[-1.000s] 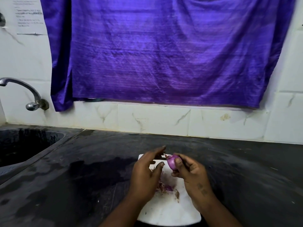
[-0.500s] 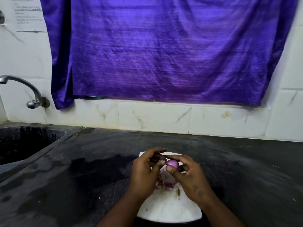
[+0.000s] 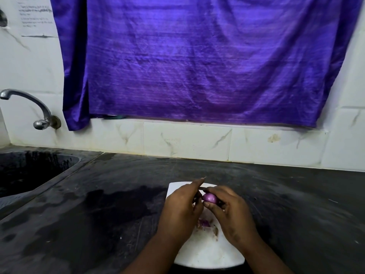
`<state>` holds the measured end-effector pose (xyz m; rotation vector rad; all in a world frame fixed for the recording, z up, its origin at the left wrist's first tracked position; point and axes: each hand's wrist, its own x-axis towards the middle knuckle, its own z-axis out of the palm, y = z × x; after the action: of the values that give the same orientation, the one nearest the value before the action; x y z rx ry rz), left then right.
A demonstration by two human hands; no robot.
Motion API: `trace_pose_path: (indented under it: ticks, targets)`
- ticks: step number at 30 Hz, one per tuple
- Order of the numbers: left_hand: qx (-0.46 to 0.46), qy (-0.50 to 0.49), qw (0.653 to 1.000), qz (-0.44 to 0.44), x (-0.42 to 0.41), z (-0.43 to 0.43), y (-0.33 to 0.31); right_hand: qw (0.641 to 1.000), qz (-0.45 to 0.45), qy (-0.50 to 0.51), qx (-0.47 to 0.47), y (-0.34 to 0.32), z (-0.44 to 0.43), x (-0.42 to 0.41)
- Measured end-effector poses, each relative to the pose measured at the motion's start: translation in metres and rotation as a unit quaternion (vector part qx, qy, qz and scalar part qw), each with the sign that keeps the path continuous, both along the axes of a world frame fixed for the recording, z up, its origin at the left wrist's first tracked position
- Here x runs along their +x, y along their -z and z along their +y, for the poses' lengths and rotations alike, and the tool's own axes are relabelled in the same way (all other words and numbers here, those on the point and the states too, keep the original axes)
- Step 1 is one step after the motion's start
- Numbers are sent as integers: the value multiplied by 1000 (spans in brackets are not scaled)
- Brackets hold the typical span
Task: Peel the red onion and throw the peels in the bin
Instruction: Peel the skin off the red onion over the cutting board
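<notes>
A small red onion (image 3: 210, 197) is held above the far half of a white cutting board (image 3: 207, 252), pinched in the grip of the right hand (image 3: 231, 212): the thumb is pressed under it and the fingers are curled over its top and far side, so only its near, glossy purple face is seen. The left hand (image 3: 180, 209) is brought in just beside it from the left, its fingertips closed at the onion's left end; whether a strip of skin is caught between them cannot be told, since the fingers hide that spot. A thin pale sliver is seen between the 2 hands above the onion. Loose purple peels (image 3: 204, 223) are scattered on the board below the hands, partly hidden by the left palm. The board is laid on a dark stone surface (image 3: 98, 214), where a wet patch is spread to the left of the board. A black sink (image 3: 29, 169) is set into the surface at far left, with a metal tap (image 3: 42, 111) fixed to the white tiled wall (image 3: 187, 141) above it. A purple cloth (image 3: 207, 62) is hung across the wall behind, and a printed paper sheet (image 3: 35, 16) is stuck at top left.
</notes>
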<state>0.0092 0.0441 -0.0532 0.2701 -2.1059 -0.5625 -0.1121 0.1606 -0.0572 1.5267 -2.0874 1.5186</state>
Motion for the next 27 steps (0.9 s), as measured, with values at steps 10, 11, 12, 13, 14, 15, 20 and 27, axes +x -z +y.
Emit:
trace_pose_path:
  ticks: [10,11,12,13,14,15,20,27]
  targets:
    - [74,-1,995,67,-3,-2,-1,998,54,-2,-24,-9,5,-1]
    - [81,5,994,69,-3,-1,-2,998,51,-3,-27,-9,5,-1]
    - [82,12,994,66,-3,0,-3,998,49,0,-30,-10,5,-1]
    - [70,15,996,62,-3,3,-3,998,47,2,-31,-9,6,0]
    - [48,15,997,57,-3,5,-4,999,44,4,-32,-9,5,0]
    - [25,8,998,50,-3,6,-4,999,40,6,-32,-7,5,1]
    - [-67,-63,991,-101,5,7,-9,999,36,27,-26,-4,3,-1]
    - [-103,-77,976,-178,8,8,-12,996,82,30,9,-3,5,-7]
